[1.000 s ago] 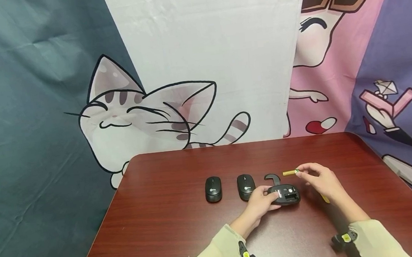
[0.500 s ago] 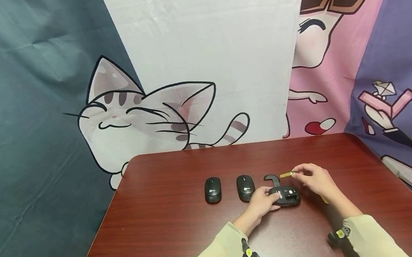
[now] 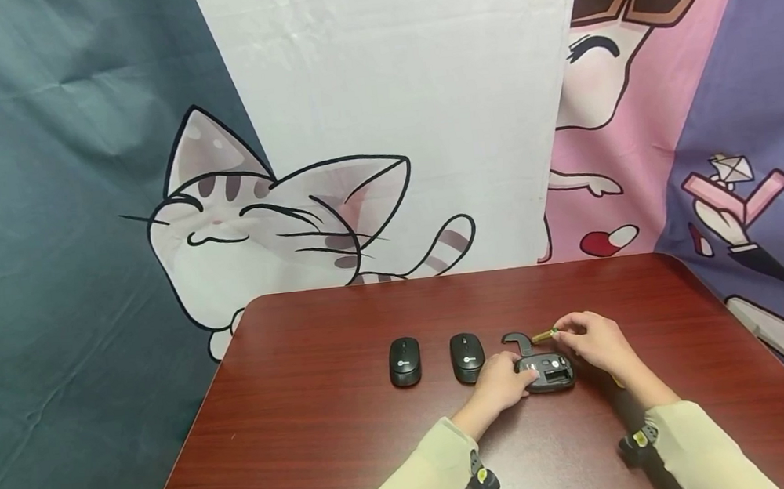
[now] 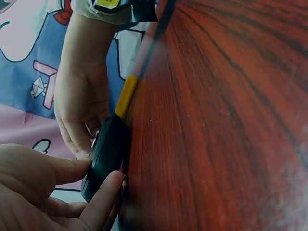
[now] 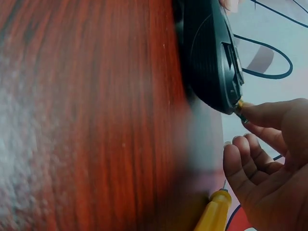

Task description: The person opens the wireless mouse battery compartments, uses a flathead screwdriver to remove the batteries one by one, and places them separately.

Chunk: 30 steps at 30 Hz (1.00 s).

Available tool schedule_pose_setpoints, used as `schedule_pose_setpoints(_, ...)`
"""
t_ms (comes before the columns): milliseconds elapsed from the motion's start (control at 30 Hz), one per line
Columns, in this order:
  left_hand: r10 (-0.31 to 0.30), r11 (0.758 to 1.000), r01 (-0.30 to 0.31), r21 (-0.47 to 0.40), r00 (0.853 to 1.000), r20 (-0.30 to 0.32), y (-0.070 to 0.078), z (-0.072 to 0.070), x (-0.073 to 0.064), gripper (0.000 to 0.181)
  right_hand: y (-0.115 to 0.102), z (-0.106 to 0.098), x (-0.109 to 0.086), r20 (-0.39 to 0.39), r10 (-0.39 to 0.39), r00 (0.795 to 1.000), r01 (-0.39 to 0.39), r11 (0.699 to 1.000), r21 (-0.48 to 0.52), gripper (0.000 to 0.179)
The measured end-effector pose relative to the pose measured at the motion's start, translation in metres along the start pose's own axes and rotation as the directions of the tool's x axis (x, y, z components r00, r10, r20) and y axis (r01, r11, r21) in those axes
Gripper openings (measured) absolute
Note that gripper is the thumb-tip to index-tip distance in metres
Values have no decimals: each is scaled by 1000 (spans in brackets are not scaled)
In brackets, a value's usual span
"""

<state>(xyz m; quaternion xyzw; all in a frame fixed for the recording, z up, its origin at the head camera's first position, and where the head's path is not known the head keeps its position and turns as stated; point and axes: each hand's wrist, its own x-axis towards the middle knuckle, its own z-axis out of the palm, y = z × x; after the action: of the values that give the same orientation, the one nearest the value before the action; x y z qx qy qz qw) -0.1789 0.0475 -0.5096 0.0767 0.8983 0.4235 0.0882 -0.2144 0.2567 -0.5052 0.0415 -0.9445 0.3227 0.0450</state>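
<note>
A black computer mouse [image 3: 546, 372] lies bottom up with its battery slot uncovered. My left hand [image 3: 499, 385] grips its left end; in the left wrist view the thumb [image 4: 72, 171] presses the underside and a finger [image 4: 103, 197] lies along the opposite face. My right hand [image 3: 596, 343] pinches a yellow battery [image 3: 544, 335] by its green end, just behind the mouse. From the right wrist, only a bit of the battery [image 5: 239, 103] shows at the fingertips, the mouse [image 5: 209, 57] overlapping the rest. A curved black cover [image 3: 519, 341] lies behind the mouse.
Two more black mice, one on the left [image 3: 405, 362] and one nearer [image 3: 468, 357], stand upright beside my left hand. A yellow-handled tool with a thin metal tip [image 5: 215, 211] lies below my right hand. A printed cloth [image 3: 422, 115] hangs behind the brown table [image 3: 312, 441].
My right hand has moved a little left, bringing the battery closer to the mouse and tilting it. My left hand and the held mouse have shifted slightly right.
</note>
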Motion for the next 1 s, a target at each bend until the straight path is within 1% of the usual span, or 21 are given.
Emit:
schedule_pose_setpoints(67,11,993,-10,117,1000,-11,1,0,1,42,1,0,1,11,-16,1000,16,1000,-22,15)
schedule_pose_setpoints(133,17,983,-13,183,1000,-18,3,-1,1,43,1,0,1,13,-35,999,36,998,-58,14)
schedule_pose_setpoints(233,22,965,-11,263,999,-36,5,-1,1,43,1,-1,2,8,-90,996,91,990,-112,12)
schedule_pose_setpoints(367,8,957,5,289,999,-44,8,-3,0,43,2,-1,3,-8,-168,986,164,972,-171,10)
schedule_pose_setpoints(433,2,957,11,291,999,-44,9,-4,-1,43,2,-1,4,-15,-194,981,187,962,-197,11)
schedule_pose_setpoints(500,9,952,4,306,999,-40,11,-5,-2,43,3,0,5,-16,-207,978,199,956,-216,11)
schedule_pose_setpoints(567,29,942,-15,336,999,-38,13,-6,-3,43,2,1,6,-13,-216,976,208,951,-228,12)
schedule_pose_setpoints(733,74,907,-54,418,997,-32,16,-7,-7,42,1,3,6,-6,-215,977,208,950,-233,13)
schedule_pose_setpoints(900,98,884,-77,462,995,-22,18,-7,-10,38,-2,2,6,7,-182,983,179,958,-223,13)
schedule_pose_setpoints(1000,101,874,-84,479,995,-12,18,-8,-10,38,-3,1,7,15,-161,987,161,962,-221,13)
